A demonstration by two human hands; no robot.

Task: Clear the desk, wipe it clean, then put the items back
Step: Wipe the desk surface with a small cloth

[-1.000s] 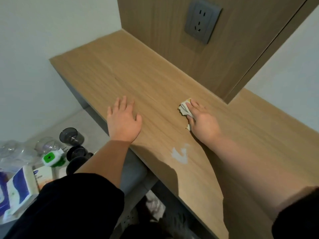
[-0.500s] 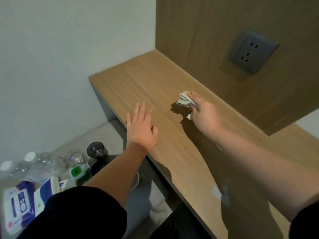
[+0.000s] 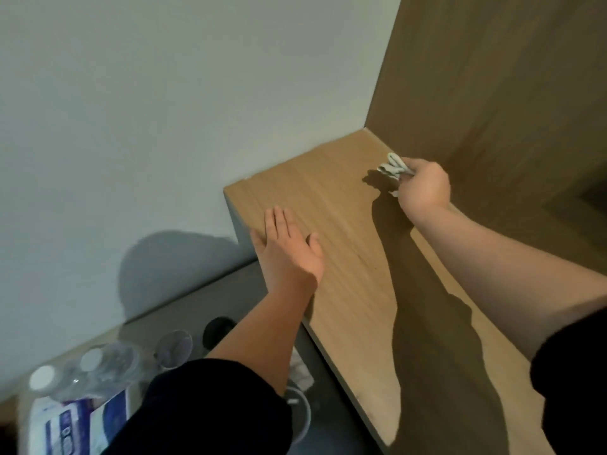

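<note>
I pinch the crumpled white cloth (image 3: 394, 167) in my right hand (image 3: 425, 188), fingers curled round it, low over the far corner of the desk (image 3: 345, 224), just beside the wooden back panel (image 3: 492, 93); whether it touches the top I cannot tell. My left hand (image 3: 289, 251) lies flat with straight fingers, holding nothing, at the desk's front edge near its left end. A broad stretch of wood top lies between my hands. The desk's left end meets the white wall (image 3: 164, 126). Lower left, on a grey surface (image 3: 197, 307), stand capped clear bottles (image 3: 98, 366), a glass (image 3: 174, 348) and a blue-and-white pack (image 3: 75, 421).
</note>
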